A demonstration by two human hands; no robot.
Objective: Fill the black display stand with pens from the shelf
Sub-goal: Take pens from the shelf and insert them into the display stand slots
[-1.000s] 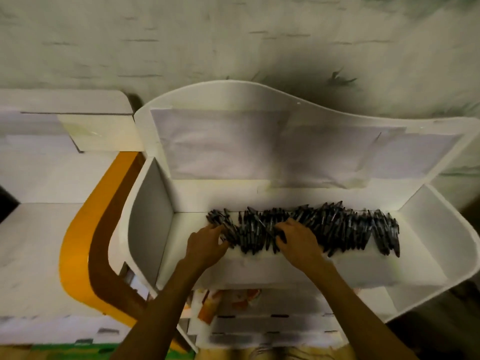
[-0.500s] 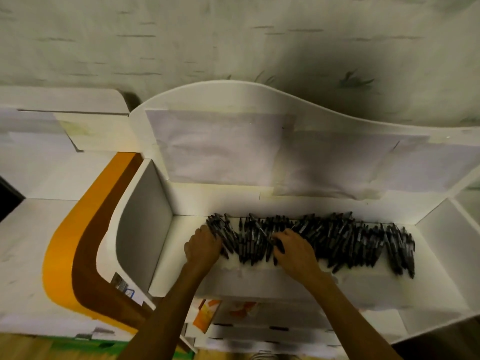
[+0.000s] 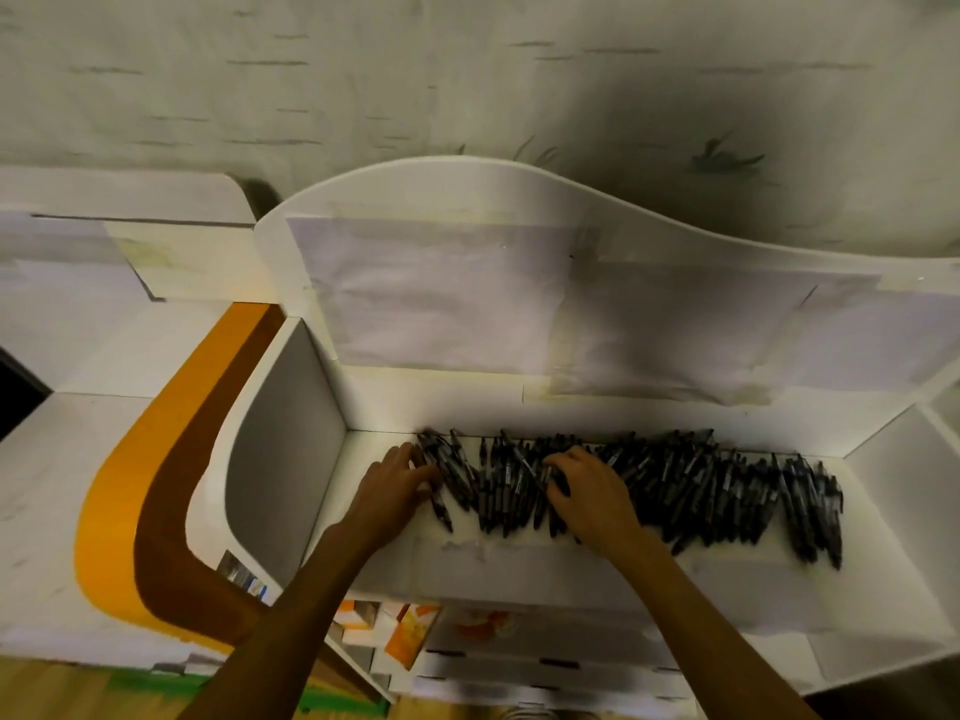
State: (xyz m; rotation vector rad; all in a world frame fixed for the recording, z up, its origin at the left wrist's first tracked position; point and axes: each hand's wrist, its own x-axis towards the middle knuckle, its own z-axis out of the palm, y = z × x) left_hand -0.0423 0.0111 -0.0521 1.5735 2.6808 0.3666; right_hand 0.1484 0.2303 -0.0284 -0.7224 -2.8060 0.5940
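A long heap of black pens (image 3: 691, 485) lies along the top shelf (image 3: 519, 558) of a white unit. My left hand (image 3: 392, 488) rests at the heap's left end, its fingers against the outermost pens. My right hand (image 3: 595, 498) lies on the heap a little right of it, with its fingers curled down into the pens. A bunch of pens (image 3: 493, 485) sits between the two hands. No black display stand is in view.
The shelf has a white side wall (image 3: 285, 444) on the left and a tall curved back panel (image 3: 467, 283) with paper taped on. Lower shelves hold orange and white boxes (image 3: 405, 631). An orange and brown curved panel (image 3: 135, 491) stands to the left.
Both hands stay on the left part of the pen heap with little movement. The view has shifted, so the shelf sits lower and further right in the frame.
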